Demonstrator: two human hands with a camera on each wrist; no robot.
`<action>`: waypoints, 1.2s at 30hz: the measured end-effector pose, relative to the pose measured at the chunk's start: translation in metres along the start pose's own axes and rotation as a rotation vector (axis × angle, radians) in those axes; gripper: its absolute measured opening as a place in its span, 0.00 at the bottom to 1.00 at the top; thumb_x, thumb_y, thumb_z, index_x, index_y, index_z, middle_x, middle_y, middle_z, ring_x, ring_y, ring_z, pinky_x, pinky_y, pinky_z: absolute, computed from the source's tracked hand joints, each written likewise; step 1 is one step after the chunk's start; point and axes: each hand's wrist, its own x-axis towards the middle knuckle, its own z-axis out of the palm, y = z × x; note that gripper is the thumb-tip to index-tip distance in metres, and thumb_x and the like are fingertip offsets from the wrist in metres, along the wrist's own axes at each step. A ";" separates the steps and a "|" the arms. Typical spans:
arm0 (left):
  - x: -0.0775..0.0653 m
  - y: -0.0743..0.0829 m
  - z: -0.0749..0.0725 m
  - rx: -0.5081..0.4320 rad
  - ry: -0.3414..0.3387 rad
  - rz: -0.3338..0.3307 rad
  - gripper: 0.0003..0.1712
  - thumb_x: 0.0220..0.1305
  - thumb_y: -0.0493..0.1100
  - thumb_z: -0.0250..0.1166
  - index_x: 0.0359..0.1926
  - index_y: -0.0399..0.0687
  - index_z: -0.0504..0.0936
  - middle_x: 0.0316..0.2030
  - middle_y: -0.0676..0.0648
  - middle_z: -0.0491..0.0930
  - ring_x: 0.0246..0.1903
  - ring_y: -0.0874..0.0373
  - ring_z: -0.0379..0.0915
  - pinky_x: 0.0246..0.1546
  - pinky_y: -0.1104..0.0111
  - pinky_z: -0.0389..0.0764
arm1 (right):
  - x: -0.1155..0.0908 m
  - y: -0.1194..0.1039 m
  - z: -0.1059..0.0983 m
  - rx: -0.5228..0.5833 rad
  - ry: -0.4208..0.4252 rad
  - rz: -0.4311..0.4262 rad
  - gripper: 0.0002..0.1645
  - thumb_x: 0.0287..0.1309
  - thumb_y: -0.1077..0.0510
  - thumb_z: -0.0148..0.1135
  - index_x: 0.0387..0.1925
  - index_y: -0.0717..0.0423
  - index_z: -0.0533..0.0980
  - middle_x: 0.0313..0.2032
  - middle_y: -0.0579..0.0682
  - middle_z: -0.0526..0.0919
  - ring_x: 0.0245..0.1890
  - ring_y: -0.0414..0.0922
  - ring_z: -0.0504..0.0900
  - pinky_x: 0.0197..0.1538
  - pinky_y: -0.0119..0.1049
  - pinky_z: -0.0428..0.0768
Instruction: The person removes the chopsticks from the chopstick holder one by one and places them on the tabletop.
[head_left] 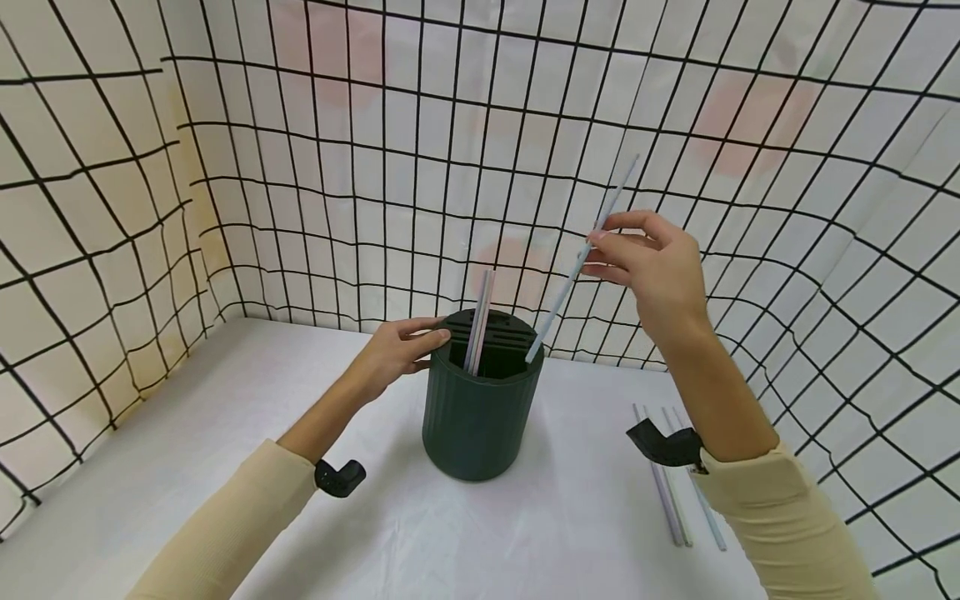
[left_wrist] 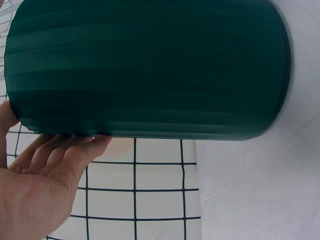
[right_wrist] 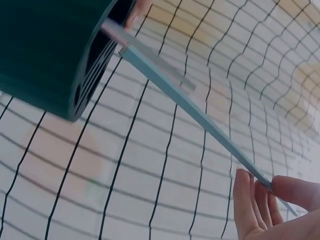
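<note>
A dark green ribbed holder (head_left: 480,425) stands upright on the white surface, black slotted bars across the back of its mouth. My left hand (head_left: 393,354) holds it by the left side, thumb at the rim; in the left wrist view its fingers (left_wrist: 75,155) touch the outer wall. Two or so pale pink and lilac straws (head_left: 480,321) lean inside the holder. With thumb and fingertips, my right hand (head_left: 652,267) pinches a light blue straw (head_left: 558,304), slanted, its lower end at the holder's right rim. In the right wrist view that straw (right_wrist: 185,102) passes beside the mouth.
Several loose straws (head_left: 667,500) in pastel colours lie on the white surface (head_left: 577,500) at the right, partly behind my right forearm. A black wire grid (head_left: 420,183) rises around the back and sides, with white sheeting behind it.
</note>
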 end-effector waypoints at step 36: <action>0.000 0.001 0.001 -0.001 0.002 -0.006 0.33 0.68 0.53 0.69 0.69 0.47 0.75 0.58 0.42 0.83 0.58 0.51 0.81 0.61 0.58 0.82 | -0.030 0.174 -0.169 -0.280 -0.138 0.547 0.32 0.71 0.58 0.61 0.68 0.73 0.66 0.38 0.37 0.88 0.38 0.40 0.90 0.46 0.36 0.90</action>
